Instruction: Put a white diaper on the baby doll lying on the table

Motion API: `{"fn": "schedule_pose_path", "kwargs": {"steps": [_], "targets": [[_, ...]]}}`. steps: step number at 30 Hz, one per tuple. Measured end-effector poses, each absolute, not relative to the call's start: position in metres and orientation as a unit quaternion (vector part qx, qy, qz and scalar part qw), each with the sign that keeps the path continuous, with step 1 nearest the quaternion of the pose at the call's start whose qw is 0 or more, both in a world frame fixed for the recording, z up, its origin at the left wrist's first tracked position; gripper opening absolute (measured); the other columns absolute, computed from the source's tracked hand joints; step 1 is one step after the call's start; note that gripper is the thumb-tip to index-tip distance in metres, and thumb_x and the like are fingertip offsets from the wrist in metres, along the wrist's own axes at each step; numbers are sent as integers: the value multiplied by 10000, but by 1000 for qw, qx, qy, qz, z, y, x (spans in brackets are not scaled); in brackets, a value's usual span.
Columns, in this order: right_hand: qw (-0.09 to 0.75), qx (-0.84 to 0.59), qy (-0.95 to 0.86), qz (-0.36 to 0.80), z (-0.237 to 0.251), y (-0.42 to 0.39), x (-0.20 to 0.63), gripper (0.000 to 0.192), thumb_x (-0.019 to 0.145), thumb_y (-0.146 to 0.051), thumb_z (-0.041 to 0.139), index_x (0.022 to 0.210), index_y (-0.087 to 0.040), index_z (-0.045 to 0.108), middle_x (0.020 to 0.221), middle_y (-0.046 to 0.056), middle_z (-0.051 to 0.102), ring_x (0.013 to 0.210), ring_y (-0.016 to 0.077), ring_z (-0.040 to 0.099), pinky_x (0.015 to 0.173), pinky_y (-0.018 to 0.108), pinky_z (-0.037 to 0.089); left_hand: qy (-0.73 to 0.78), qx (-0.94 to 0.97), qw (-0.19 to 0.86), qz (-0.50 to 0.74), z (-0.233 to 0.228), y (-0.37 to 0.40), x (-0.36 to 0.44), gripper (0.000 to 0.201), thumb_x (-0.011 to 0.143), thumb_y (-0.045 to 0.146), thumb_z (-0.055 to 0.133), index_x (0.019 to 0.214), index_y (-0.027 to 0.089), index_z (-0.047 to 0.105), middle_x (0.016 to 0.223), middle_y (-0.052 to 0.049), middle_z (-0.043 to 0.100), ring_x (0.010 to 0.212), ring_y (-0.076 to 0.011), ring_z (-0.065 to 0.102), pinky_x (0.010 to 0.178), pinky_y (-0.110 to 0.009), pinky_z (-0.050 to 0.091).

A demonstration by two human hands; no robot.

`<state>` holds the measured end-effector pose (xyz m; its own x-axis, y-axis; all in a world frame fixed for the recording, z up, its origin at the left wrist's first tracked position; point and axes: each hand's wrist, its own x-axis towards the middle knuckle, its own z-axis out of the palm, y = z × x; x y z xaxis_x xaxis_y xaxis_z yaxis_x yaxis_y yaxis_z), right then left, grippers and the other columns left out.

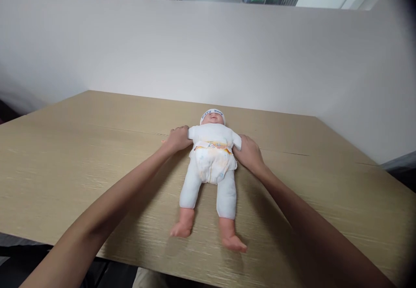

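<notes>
Doll: a baby doll (212, 158) lies on its back near the middle of the surface, head toward the far wall, bare feet toward the person.
Clothing: white suit on body, arms and legs; a white headband (212, 113) with dark lettering, too small to read.
Diaper: a white diaper (212, 166) with a yellow-patterned waistband sits around the doll's hips, over the suit.
Legs: spread slightly apart, the feet resting on the surface close to its near edge.
Left hand: the left hand (178, 138) is at the doll's arm on that side, fingers curled around the sleeve end, gripping it.
Right hand: the right hand (249, 153) lies against the doll's other arm and side, fingers bent over the sleeve; whether it grips the sleeve or only rests on it cannot be told.
Arms: both forearms are bare and reach forward from the lower corners of the view, one on each side of the doll.
Surface: a light wood-grain surface (81, 149) with a thin seam running across it behind the doll.
Wall: a plain white wall (208, 50) stands along the far edge of the surface.
</notes>
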<state>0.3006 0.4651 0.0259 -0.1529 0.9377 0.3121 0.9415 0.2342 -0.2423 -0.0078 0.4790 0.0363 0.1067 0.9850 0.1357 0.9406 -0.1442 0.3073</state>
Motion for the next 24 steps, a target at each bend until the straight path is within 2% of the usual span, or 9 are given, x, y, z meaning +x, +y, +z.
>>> {"fn": "schedule_pose_path", "kwargs": {"steps": [4,7,11,15,16,18,20,23,24], "targets": [[193,-639,-744,30,31,456,293,309,984,-294,514,1189,-152,696,1196,208,760,1041,332,705,820,365,478,668,723,90,153,44,465,-6,412,908,412,695,1206,132,642,1155,-231,779,1041,-405,739,809,-393,479],[197,-636,-744,59,41,431,302,336,961,-305,526,1214,-169,700,1202,178,779,1037,328,717,810,362,491,666,720,114,160,57,427,-5,429,892,473,715,1169,158,625,1088,-203,787,961,-387,749,715,-363,458],[263,-574,-761,152,65,374,328,447,908,-339,545,1306,-205,699,1253,122,785,1090,326,716,894,388,526,625,730,164,220,73,332,3,416,897,541,702,1118,216,565,1012,-152,774,855,-361,735,642,-344,406],[274,-509,-790,202,93,295,356,476,868,-352,577,1314,-272,722,1286,75,781,1110,326,721,943,416,548,598,729,202,266,68,207,21,378,888,497,715,1124,249,555,876,-94,724,796,-334,695,703,-376,440],[272,-509,-791,206,97,274,362,474,857,-353,594,1307,-291,728,1283,68,781,1113,334,722,938,423,554,591,726,226,269,60,176,26,363,872,461,726,1134,262,570,927,-98,730,833,-336,693,722,-385,459],[267,-516,-787,205,101,232,369,497,823,-332,618,1307,-328,732,1288,61,778,1134,353,717,951,448,561,579,710,299,267,39,121,31,464,785,378,782,1205,282,609,1091,-131,750,948,-361,701,763,-412,513],[260,-527,-784,199,96,192,372,522,778,-306,630,1286,-356,740,1270,65,781,1143,374,710,975,485,557,568,694,368,247,14,74,32,572,740,369,796,1291,318,653,1149,-140,762,1020,-388,720,806,-452,570],[236,-530,-790,198,80,139,365,528,738,-256,617,1237,-361,754,1210,81,790,1126,383,704,989,522,547,575,666,415,231,-13,21,24,690,723,428,801,1395,503,664,1188,-73,786,1076,-420,745,721,-475,619],[227,-526,-794,202,74,124,359,535,738,-237,608,1239,-358,751,1205,82,789,1125,377,702,989,521,545,578,663,416,230,-17,6,20,681,755,456,811,1414,527,652,1220,-56,779,1105,-413,742,710,-469,630]]}}
